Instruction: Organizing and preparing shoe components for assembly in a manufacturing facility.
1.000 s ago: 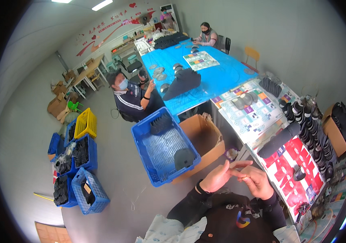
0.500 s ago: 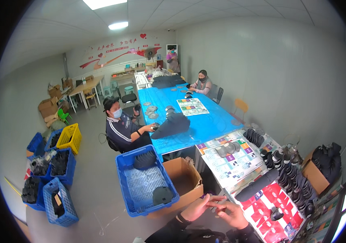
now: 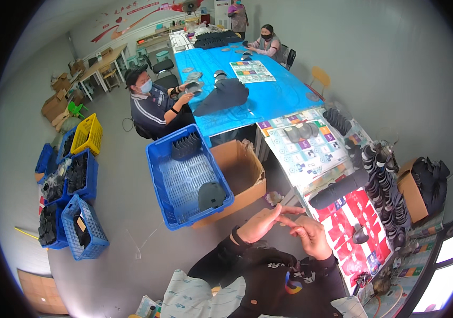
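Note:
My left hand [image 3: 260, 225] is raised in front of my body, thumb and a couple of fingers stretched to the right. My right hand [image 3: 312, 237] meets it from the other side, its outstretched fingers crossing the left fingertips and the rest partly bent. No object shows in either hand. Right of my hands, a small dark rounded piece [image 3: 360, 235] lies on a red-and-white printed sheet [image 3: 343, 263]. Ahead to the left, a blue crate [image 3: 157, 175] holds dark curved pieces [image 3: 186, 147] and a flat dark piece [image 3: 211, 196].
A cardboard box [image 3: 247, 196] stands beside the crate. Two people sit at the blue-covered table [image 3: 269, 100]; another stands behind. Stacked dark pieces [image 3: 383, 185] line the right-hand table. More blue crates [image 3: 84, 228] and a yellow crate [image 3: 87, 134] are on the floor at left.
The view has tilted downward, bringing more of my clothing into sight. My hands remain together with fingers crossing. The seated person at left has brought both hands together around a grey piece.

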{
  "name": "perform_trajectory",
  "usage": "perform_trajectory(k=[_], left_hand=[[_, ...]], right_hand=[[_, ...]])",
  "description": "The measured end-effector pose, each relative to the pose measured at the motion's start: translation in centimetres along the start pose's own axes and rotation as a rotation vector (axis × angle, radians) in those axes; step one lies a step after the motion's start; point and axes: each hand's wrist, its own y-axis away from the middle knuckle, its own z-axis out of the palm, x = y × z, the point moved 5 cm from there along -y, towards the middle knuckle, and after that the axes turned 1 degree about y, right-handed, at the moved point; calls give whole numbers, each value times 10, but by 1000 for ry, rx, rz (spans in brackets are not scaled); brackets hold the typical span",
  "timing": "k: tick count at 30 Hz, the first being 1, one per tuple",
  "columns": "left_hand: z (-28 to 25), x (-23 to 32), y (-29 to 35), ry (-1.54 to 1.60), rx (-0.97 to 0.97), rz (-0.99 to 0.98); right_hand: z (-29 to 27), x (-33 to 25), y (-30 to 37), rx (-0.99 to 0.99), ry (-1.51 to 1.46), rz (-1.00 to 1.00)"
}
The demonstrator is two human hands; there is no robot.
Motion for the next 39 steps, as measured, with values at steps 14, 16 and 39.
perform_trajectory(k=[14,16,39], left_hand=[[-4,-15,-3,201,-48,-34],[-3,-15,-1,257,-77,-52],[-14,-18,4,393,-3,-89]], right_hand=[[-2,-3,-4,-42,-92,0],[-1,-5,-4,-62,-81,-17],[2,-12,-9,-40,-113,-16]])
